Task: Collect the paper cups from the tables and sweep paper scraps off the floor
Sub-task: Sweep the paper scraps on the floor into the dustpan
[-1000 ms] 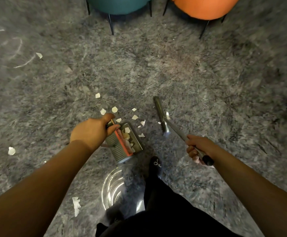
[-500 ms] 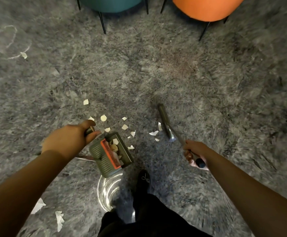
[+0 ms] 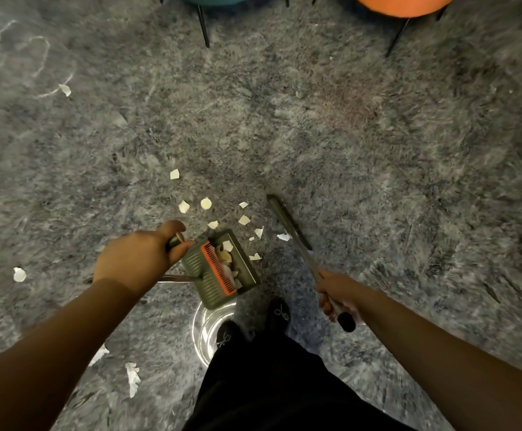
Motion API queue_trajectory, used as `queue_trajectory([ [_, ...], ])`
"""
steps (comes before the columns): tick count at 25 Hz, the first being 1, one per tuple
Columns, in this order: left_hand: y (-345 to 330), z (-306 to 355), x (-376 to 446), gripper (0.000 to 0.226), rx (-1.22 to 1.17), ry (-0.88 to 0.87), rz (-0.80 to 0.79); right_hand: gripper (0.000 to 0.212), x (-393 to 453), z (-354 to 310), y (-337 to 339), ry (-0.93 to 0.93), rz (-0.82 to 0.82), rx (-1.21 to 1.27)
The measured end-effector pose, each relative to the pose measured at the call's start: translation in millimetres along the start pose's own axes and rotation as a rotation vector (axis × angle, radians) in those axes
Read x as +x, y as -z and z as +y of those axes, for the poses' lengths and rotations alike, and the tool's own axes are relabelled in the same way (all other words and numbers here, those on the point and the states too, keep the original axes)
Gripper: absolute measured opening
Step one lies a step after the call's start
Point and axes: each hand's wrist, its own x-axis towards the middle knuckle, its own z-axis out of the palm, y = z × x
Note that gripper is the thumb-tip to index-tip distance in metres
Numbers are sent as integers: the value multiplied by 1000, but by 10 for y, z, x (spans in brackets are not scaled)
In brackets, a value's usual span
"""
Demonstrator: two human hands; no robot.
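We take the dustpan (image 3: 219, 270) as our landmark. It sits on the grey carpet (image 3: 346, 150), mouth turned away from us, with an orange comb strip across it and a few scraps (image 3: 227, 245) already inside. Our left hand (image 3: 138, 259) is wrapped tight round its handle at its left side. More scraps (image 3: 244, 219) lie loose just beyond its mouth, others (image 3: 19, 274) well off to its left, and a few (image 3: 132, 376) nearer us on its left. To its right, our right hand (image 3: 339, 295) is closed on the broom (image 3: 290, 227), whose head rests on the carpet just right of the loose scraps. A clear round bowl (image 3: 202, 331) sits directly below the dustpan, beside our shoes (image 3: 279, 312). Far beyond it stand chairs (image 3: 402, 4).
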Motion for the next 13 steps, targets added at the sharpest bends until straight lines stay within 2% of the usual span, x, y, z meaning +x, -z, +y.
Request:
queue_trajectory([
  [7,-27,-45,-190,58,-29,5,9,54,-195,110,-707,-36,-97,-9],
  [13,-54,-52,-248,65,-72,-4,27,57,-260,264,-1068,-89,-229,91],
])
